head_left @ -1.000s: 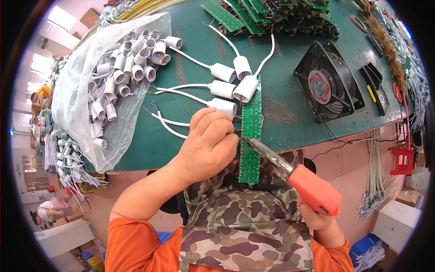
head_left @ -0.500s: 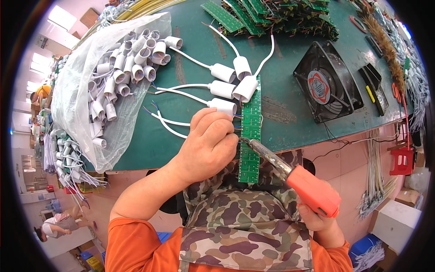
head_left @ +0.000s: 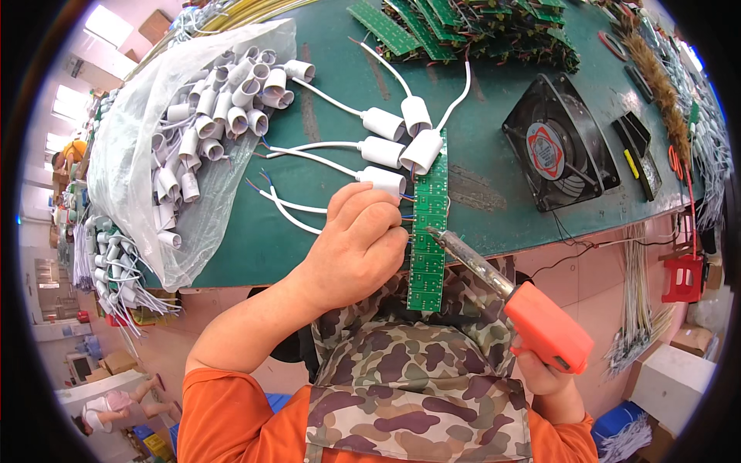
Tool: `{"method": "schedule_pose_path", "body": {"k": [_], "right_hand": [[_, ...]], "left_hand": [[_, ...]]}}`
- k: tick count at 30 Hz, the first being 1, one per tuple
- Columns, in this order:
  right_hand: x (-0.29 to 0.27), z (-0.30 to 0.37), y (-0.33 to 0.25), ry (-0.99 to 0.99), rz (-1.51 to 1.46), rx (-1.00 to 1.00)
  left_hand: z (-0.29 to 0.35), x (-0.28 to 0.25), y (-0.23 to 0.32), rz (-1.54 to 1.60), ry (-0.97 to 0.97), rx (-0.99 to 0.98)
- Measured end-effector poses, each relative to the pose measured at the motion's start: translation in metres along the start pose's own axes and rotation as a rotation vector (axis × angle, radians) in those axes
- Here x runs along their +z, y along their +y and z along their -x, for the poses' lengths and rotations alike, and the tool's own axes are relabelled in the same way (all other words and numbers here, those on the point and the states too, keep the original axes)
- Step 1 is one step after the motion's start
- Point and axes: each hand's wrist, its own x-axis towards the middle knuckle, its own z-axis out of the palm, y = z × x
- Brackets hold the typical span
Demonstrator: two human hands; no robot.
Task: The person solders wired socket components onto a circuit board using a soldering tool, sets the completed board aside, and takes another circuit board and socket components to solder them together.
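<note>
A long green circuit-board strip [head_left: 428,270] juts over the table's near edge above my lap. Beside its left edge my left hand [head_left: 359,243] is closed, fingers curled down; what they pinch is hidden. Two white cables run under that hand, and thin coloured wires show between it and the board. My right hand [head_left: 543,374] grips the red handle of a soldering gun [head_left: 546,324]. Its metal tip points at the middle of the strip; whether it touches cannot be told. White cable-ended lamp sockets [head_left: 380,152] lie along the strip's left side, and one [head_left: 422,151] rests across its far part.
A clear plastic bag [head_left: 123,154] of white sockets lies at left on the green table [head_left: 340,85]. Green circuit boards [head_left: 478,35] are piled at the back. To the right stand a black fan [head_left: 552,147] and a black holder [head_left: 639,154]. A red stool [head_left: 682,278] is beyond the table.
The soldering gun has shifted right, its tip moving from the strip's left edge to over its middle. My left hand keeps its place beside the board. A person in the background has moved.
</note>
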Motion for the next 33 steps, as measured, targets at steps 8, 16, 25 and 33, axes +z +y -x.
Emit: {"method": "schedule_pose_path", "body": {"k": [8,16,25,33], "right_hand": [[0.0,0.004,0.006,0.021,-0.014,-0.046],[0.002,0.004,0.01,0.04,-0.083,-0.053],[0.001,-0.013,0.009,0.002,-0.091,-0.193],[0.004,-0.025,0.003,-0.015,-0.131,-0.218]], "left_hand": [[-0.001,-0.006,-0.002,0.071,-0.049,0.008],[-0.004,-0.01,-0.006,0.181,-0.075,0.004],[-0.006,-0.006,-0.001,0.132,-0.052,-0.033],[-0.006,-0.007,-0.001,0.125,-0.048,-0.027]]}}
